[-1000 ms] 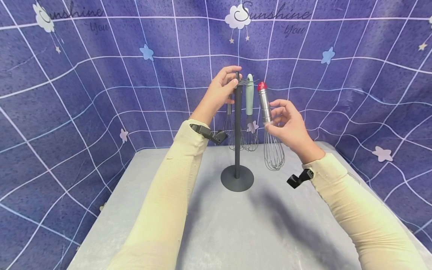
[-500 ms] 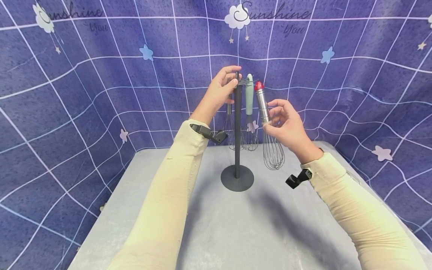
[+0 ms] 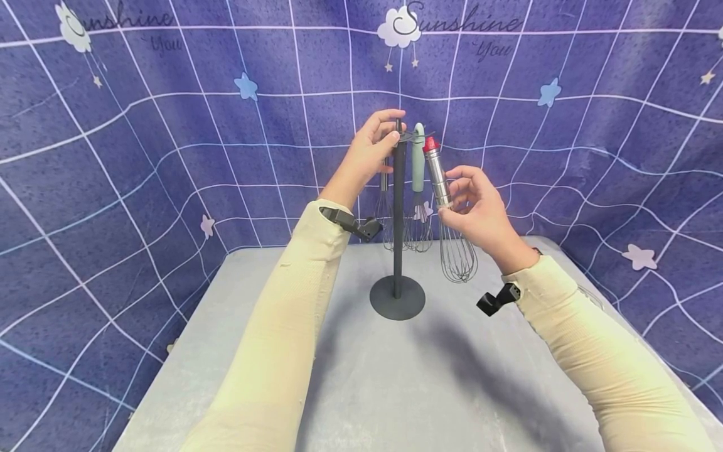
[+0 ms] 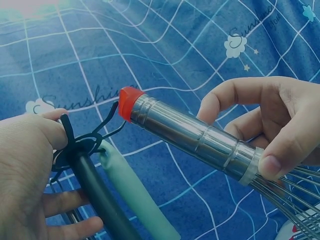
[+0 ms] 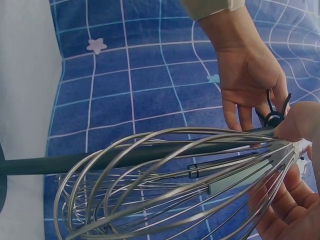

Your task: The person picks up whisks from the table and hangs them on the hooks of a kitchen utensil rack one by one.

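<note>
A balloon whisk [image 3: 436, 174] with a steel handle and red end cap is pinched near its handle's lower end by my right hand [image 3: 480, 210]. It leans left, red cap up, wires hanging down. In the left wrist view the red cap [image 4: 130, 104] lies close to the hook tips of a dark utensil stand [image 3: 398, 232]; whether they touch I cannot tell. My left hand [image 3: 367, 150] holds the stand's top, thumb at the hook ring [image 4: 80, 150]. A green-handled whisk [image 3: 418, 166] hangs from it, and a thin steel-handled whisk [image 3: 385, 182] hangs partly behind my left hand.
The stand's round base [image 3: 397, 307] rests on a grey-white table [image 3: 361, 389]. Blue gridded cloth [image 3: 294, 125] with stars and clouds rises behind and at both sides. Each wrist carries a small black camera [image 3: 367, 229].
My right hand has moved slightly left with the whisk, and its red cap has tilted closer to the stand's hooks. My left hand stays in place on the stand.
</note>
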`<state>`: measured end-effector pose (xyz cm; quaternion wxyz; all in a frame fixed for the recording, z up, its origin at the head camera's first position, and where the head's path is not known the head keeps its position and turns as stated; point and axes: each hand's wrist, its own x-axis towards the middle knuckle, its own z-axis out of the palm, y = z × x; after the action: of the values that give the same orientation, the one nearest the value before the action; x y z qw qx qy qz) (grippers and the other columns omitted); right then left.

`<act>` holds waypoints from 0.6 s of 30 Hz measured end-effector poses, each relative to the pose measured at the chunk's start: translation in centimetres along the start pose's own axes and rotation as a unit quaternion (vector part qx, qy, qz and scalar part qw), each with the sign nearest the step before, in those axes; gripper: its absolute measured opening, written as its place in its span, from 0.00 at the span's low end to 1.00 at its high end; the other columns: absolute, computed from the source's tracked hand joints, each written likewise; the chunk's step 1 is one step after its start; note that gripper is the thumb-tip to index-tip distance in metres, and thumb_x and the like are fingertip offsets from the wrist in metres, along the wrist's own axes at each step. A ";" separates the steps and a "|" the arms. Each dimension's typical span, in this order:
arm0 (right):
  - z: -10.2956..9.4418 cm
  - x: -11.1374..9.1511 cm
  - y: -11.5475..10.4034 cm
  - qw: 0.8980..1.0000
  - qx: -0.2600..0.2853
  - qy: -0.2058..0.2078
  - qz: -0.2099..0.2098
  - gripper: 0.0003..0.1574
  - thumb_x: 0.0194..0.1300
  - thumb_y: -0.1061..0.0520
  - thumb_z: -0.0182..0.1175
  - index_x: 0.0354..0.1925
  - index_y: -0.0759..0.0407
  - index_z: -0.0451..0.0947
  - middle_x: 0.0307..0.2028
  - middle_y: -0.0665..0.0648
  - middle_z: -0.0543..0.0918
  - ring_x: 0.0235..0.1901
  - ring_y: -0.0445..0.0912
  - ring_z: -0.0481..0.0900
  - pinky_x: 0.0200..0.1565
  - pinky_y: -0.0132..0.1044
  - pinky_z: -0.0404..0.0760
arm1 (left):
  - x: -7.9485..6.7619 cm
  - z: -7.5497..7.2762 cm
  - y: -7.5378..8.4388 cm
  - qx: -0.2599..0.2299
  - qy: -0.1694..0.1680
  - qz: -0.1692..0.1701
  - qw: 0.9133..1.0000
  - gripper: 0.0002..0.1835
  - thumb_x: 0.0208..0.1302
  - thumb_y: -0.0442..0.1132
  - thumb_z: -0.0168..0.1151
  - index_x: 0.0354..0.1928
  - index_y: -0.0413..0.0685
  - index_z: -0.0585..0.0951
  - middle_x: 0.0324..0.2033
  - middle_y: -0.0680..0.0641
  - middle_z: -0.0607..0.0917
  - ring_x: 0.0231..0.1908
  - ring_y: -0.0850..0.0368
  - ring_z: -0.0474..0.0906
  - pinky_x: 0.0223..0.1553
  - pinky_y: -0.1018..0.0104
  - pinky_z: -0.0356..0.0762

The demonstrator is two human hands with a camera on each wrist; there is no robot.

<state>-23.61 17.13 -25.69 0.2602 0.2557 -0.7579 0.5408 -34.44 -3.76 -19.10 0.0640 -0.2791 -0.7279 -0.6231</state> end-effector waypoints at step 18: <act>0.2 0.0 -0.8 0.999 -0.031 -0.005 -0.006 0.35 0.51 0.78 0.62 0.59 0.71 0.68 0.39 0.66 0.75 0.31 0.47 0.76 0.33 0.29 0.77 | -0.1 0.1 0.0 0.000 0.001 0.006 1.000 0.20 0.79 0.39 0.51 0.69 0.62 0.71 0.64 0.52 0.77 0.47 0.47 0.81 0.48 0.44 0.78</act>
<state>-23.06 16.66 -25.19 0.2676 0.2543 -0.7742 0.5142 -34.35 -3.73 -19.11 0.0685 -0.2825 -0.7259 -0.6233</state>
